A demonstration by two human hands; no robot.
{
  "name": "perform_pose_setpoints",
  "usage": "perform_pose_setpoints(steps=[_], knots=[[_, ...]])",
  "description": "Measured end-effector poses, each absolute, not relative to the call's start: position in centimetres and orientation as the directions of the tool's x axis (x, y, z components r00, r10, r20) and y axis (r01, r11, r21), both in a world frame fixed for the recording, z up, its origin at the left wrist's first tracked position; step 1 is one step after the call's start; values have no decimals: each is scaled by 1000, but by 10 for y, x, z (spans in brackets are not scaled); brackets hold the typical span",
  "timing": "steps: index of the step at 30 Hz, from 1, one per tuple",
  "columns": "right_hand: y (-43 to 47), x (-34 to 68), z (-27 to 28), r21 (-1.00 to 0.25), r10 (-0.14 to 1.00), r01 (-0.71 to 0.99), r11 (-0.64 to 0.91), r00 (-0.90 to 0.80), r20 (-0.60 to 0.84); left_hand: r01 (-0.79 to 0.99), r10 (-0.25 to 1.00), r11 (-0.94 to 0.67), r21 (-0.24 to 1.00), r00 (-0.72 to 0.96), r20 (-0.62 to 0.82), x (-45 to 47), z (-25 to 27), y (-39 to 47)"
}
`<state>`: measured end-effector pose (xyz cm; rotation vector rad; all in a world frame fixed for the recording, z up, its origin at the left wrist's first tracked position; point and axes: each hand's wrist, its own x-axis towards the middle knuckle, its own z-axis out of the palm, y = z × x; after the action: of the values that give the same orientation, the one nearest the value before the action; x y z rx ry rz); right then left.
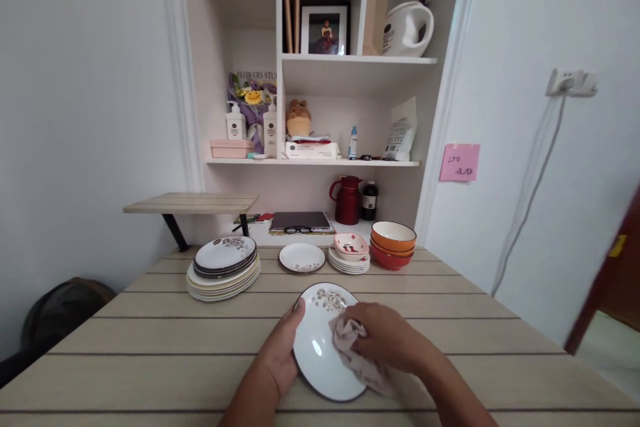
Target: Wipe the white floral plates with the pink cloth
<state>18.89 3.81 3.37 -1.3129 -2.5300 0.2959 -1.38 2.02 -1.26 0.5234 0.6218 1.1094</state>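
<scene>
"Pale wood-look boards make up the table (165, 368); what stands on it?"

"At the far left, a plate stack (224, 269), dark-rimmed plates on top of paler ones, partly under a raised wooden stand (190, 203). Far middle, a single flowered plate (301, 257) lies flat. Right of it, a small patterned dish (351, 246) sits on a pile of saucers (349, 266), and just beside those are nested bowls (393, 245), orange above red."

"And farther back?"

"A dark laptop (300, 220) with glasses (298, 230) at its near edge, then to the right a red jug (348, 201) next to a dark bottle (369, 201)."

"Where is the plate in hand?"

"The held plate (319, 333) is near the middle, on the near side of the single one. Its far edge shows brown flowers; the cloth covers part of its right side."

"How is it gripped?"

"The left hand (281, 351) clasps its left rim, thumb on the upper face; I can't tell how the fingers underneath lie. The right hand (384, 335) is closed around a bunched, pale cloth (356, 352), fingers curled in, with the cloth against the plate and its loose end trailing toward the near right."
</scene>
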Motion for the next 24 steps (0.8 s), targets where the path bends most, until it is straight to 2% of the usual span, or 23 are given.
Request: perform_pose_setpoints(steps=[5, 8, 14, 18, 20, 24], knots=[[20, 155, 27, -275, 696, 642, 715, -688, 204, -683, 917, 382, 622, 365, -162, -15, -14, 22], [18, 135, 22, -224, 699, 662, 715, -669, 251, -686, 909, 402, 607, 376, -178, -14, -15, 22], [35, 139, 24, -230, 817, 812, 536, -431, 382, -702, 931, 355, 618, 325, -166, -9, -11, 21], [44, 156, 28, -258, 881, 877, 404, -298, 368, -701, 942, 323, 636, 300, -148, -10, -11, 20], [44, 163, 30, -259, 890, 877, 405, -314, 332, -696, 945, 318, 644, 284, -160, -12, -13, 21], [36, 169, 33, -284, 834, 787, 547, -486, 260, -689, 945, 322, 649, 275, -178, -13, -16, 21]])
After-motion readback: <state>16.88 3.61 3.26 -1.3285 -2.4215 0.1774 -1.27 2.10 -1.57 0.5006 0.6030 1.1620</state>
